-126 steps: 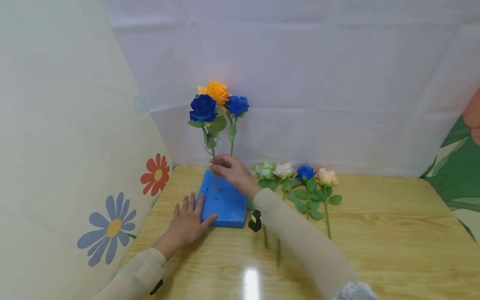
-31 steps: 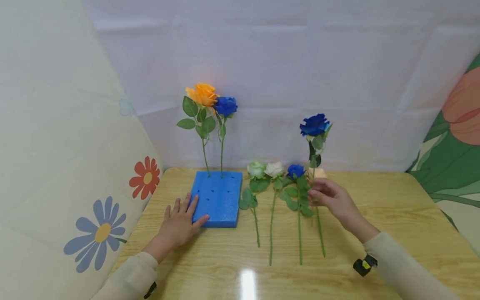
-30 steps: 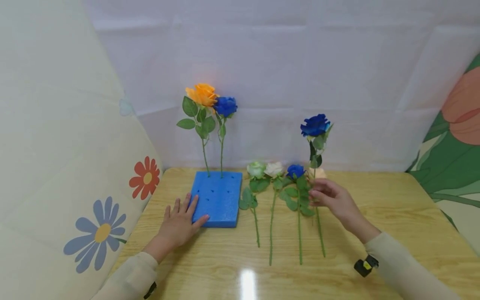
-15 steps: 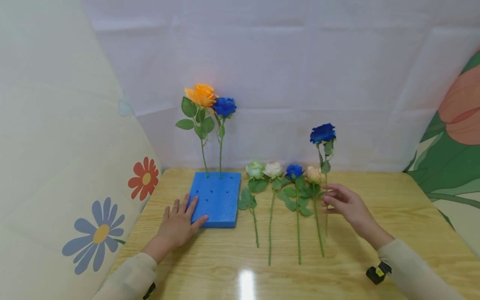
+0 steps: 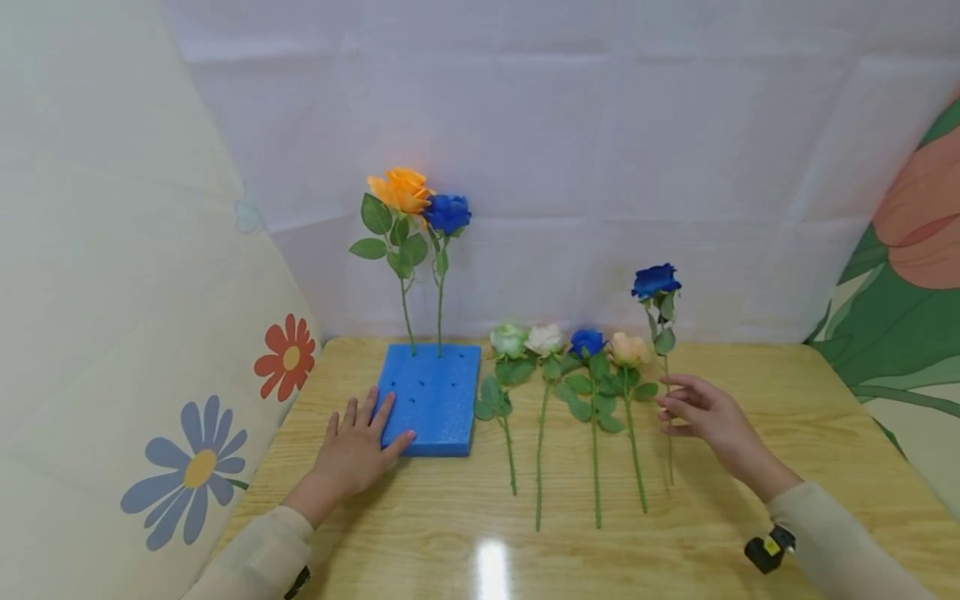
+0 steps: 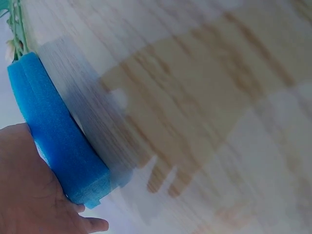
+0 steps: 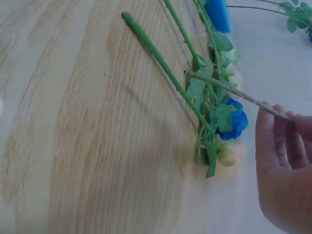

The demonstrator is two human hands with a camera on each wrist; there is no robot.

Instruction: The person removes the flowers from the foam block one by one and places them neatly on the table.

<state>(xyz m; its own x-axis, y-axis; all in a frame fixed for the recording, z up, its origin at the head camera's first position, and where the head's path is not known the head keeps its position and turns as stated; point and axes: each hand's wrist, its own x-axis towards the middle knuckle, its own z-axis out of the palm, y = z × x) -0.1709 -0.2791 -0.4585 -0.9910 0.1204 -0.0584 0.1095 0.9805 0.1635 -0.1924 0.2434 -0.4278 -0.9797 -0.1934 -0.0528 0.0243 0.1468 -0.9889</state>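
Note:
My left hand (image 5: 356,450) rests with spread fingers at the left edge of a blue foam block (image 5: 435,417), thumb along its front corner. An orange rose (image 5: 402,190) and a blue rose (image 5: 447,214) stand upright in the block's far side, and several small holes show in its top. To the right, my right hand (image 5: 708,421) pinches the stem of another blue rose (image 5: 656,282) between thumb and fingers, bloom up. In the right wrist view the held stem (image 7: 239,93) angles out from the fingertips, its lower end free over the table.
Several roses lie side by side between block and right hand: a pale green rose (image 5: 510,340), a white rose (image 5: 545,339), a blue rose (image 5: 587,342) and a peach rose (image 5: 628,349). Behind the wooden table (image 5: 420,533) hangs a white cloth (image 5: 525,167).
The right hand drew the blue rose away from the foam block, carried it right past the lying roses, and has lowered it slightly. The left hand stays at the block.

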